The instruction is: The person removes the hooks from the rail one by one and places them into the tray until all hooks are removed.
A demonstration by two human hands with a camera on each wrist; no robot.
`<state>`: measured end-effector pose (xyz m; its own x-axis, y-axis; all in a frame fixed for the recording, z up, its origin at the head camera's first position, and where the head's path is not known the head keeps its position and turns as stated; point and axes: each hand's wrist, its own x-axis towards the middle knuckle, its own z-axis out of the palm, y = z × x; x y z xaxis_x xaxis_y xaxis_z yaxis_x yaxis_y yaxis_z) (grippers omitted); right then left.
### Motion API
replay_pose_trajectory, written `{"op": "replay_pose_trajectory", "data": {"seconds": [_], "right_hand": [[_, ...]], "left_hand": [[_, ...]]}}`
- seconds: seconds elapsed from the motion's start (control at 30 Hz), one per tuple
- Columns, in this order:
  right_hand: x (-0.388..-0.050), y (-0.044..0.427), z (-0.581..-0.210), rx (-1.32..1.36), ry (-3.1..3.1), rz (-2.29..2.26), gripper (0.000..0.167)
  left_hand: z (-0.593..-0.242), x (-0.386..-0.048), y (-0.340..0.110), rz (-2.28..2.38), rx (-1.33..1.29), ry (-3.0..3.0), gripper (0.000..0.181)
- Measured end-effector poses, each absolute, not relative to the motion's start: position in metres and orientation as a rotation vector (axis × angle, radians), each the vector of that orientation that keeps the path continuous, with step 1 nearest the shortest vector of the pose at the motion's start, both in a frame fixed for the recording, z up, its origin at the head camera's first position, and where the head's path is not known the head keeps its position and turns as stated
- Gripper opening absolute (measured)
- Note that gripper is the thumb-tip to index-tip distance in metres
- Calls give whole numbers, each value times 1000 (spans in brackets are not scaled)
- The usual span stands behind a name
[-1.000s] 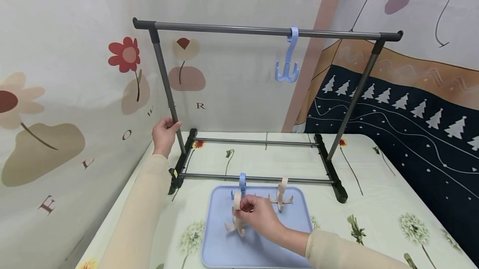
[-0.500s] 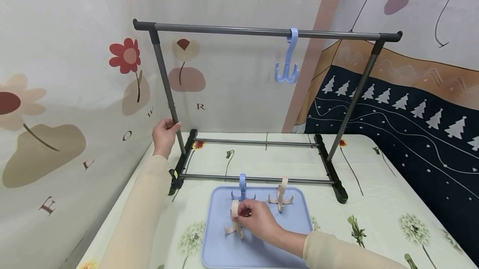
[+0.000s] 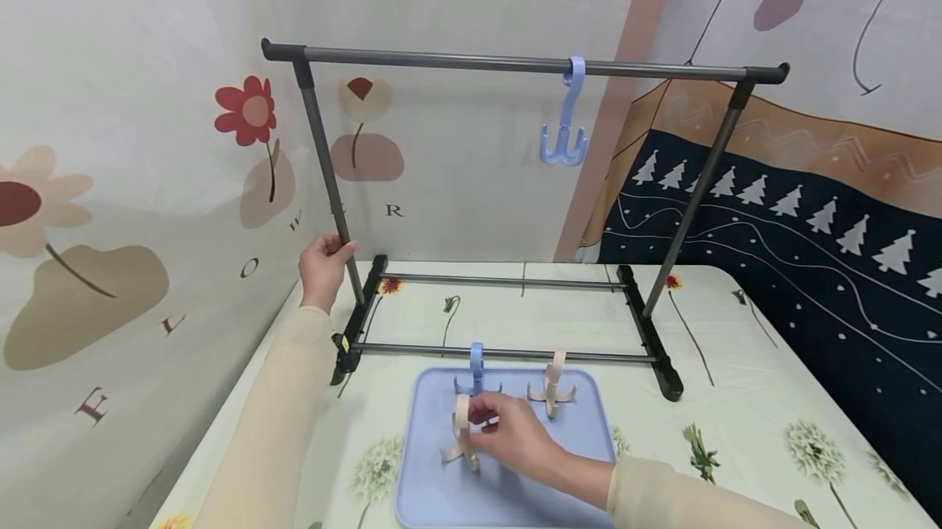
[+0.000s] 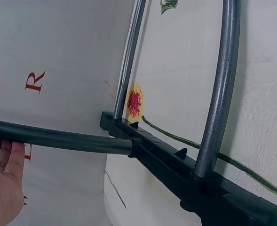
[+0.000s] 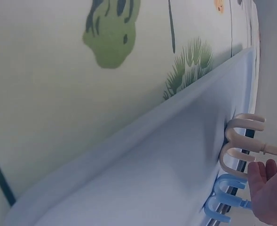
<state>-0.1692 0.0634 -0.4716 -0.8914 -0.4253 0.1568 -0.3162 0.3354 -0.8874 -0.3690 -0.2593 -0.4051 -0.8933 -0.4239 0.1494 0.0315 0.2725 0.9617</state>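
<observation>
My left hand grips the left upright of a dark metal clothes rack; in the left wrist view its fingers lie behind the post. My right hand is over the blue tray, its thumb and fingers parted just beside a beige multi-prong hook that stands on its prongs. Any contact between them is hard to tell. Behind it on the tray stand a blue hook and another beige hook. One blue hook hangs from the rack's top bar.
The rack's lower bars and black feet rest on a flower-print tablecloth, just behind the tray. A patterned curtain stands behind, and a dark tree-print cloth hangs at the right.
The beige hook, tilted in my right fingers a second ago, now stands on the tray, slightly lower and to the left. My right fingers have parted. My left hand has not moved.
</observation>
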Motion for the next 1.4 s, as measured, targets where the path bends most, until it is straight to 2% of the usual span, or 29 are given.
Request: {"op": "replay_pose_trajectory", "data": {"seconds": [0.33, 0.5, 0.7, 0.93, 1.4], "right_hand": [[-166, 75, -460, -704, 2443, -1585, 50], [-166, 82, -451, -722, 2434, -1581, 57], [-169, 89, -436, -686, 2428, -1662, 54], [-181, 97, -416, -610, 2512, -1723, 38], [-221, 115, -351, -499, 2644, -1912, 40]], "left_hand": [[-406, -370, -261, -1661, 362, -2170, 42], [-405, -370, -261, -1666, 361, -2168, 42], [-404, -370, -260, -1665, 352, -2167, 41], [-404, -368, -260, -1667, 348, -2176, 43], [-405, -368, -260, -1666, 343, -2174, 41]]}}
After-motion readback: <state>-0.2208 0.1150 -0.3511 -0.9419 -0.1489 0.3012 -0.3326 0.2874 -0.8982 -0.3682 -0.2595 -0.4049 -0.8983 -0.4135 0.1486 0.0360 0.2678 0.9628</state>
